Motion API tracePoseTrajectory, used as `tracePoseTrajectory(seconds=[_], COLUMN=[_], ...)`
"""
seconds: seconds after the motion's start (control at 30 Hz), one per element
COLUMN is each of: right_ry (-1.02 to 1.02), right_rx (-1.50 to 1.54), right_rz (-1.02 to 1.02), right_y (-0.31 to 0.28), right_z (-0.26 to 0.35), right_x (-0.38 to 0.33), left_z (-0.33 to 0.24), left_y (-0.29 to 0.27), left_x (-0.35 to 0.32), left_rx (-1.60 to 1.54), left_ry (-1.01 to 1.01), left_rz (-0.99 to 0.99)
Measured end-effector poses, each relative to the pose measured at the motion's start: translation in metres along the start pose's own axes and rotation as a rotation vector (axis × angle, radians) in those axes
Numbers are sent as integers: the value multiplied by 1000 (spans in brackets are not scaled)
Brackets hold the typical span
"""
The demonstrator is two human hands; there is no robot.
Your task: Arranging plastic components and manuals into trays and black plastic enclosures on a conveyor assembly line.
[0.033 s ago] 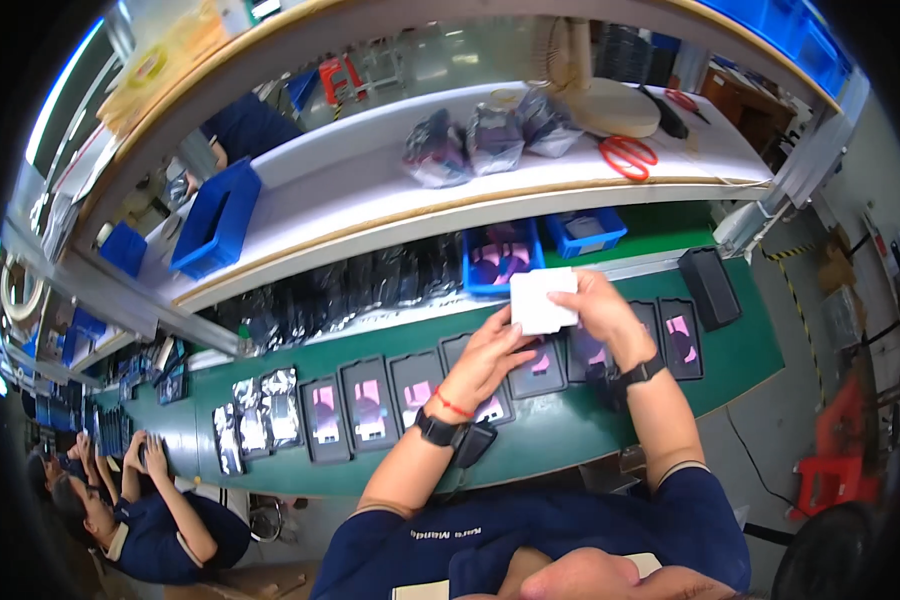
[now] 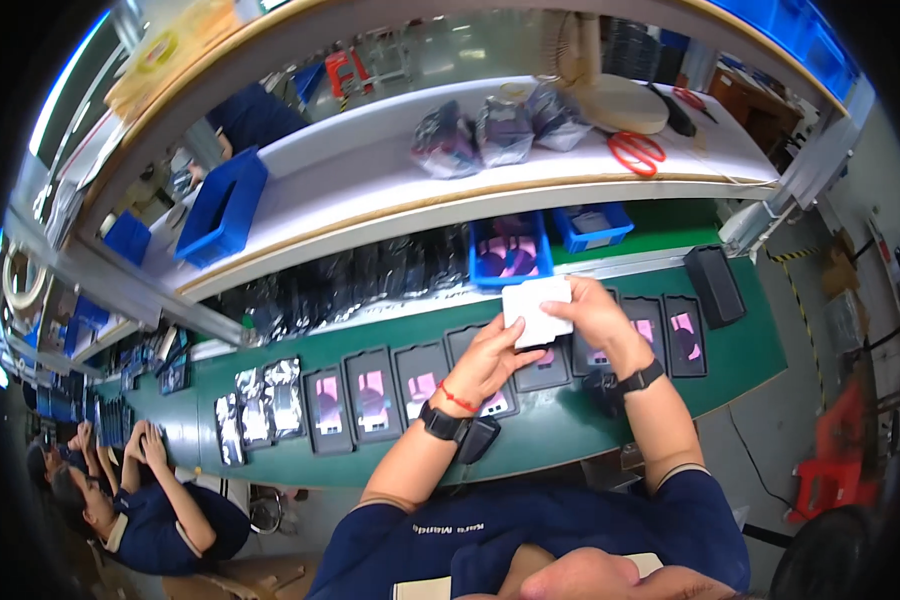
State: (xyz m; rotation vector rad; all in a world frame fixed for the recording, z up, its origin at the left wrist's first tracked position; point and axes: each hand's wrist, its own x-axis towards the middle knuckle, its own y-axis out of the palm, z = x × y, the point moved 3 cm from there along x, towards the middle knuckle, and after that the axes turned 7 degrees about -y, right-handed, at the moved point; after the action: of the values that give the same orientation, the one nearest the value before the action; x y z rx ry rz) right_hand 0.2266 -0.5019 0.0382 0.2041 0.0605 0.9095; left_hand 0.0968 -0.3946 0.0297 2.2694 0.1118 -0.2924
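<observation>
I hold a small stack of white square sheets [image 2: 535, 310] between my two hands, above the row of trays. My right hand [image 2: 598, 318] grips the right edge, its thumb lying across the top sheet. At the lower left corner my left hand [image 2: 482, 362] pinches the stack, thumb on top and other fingers partly hidden. The sheets are slightly fanned, edges out of line. Below them on the green table [image 2: 530, 435] runs a row of shallow black trays [image 2: 331, 438], several holding pink and dark pieces. Behind the sheets stands a blue bin [image 2: 511, 282] with similar pieces.
A second blue bin [image 2: 598, 241] and a deeper black tray [image 2: 714, 288] are at the right. Silver pouches [image 2: 284, 400] lie left; black pouches [image 2: 370, 272] line the back. A shelf [image 2: 390, 213] overhangs, bearing red-handled scissors [image 2: 637, 153]. A co-worker [image 2: 160, 530] sits left.
The white stack has moved slightly down and left. My left thumb now laps further over its lower left corner. The whole view has shifted a little.
</observation>
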Motion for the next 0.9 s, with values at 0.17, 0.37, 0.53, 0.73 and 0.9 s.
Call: tracePoseTrajectory(seconds=[0.17,0.37,0.53,0.73,0.9], right_ry=[-144,45,-158,-315,-122], right_rx=[-454,-173,-396,-655,-507], right_rz=[93,268,267,287,424], right_y=[55,141,227,315,319], right_z=[-9,-27,-62,-100,-92], right_x=[-13,-6,20,29,11], left_z=[0,-10,-21,-21,-18], left_y=[-29,-78,-137,-158,-163], left_x=[-55,-141,-247,-291,-283], left_rx=[-68,-101,-109,-79,-39], left_ry=[17,204,498,623,636], left_rz=[-103,-331,-762,-939,-929])
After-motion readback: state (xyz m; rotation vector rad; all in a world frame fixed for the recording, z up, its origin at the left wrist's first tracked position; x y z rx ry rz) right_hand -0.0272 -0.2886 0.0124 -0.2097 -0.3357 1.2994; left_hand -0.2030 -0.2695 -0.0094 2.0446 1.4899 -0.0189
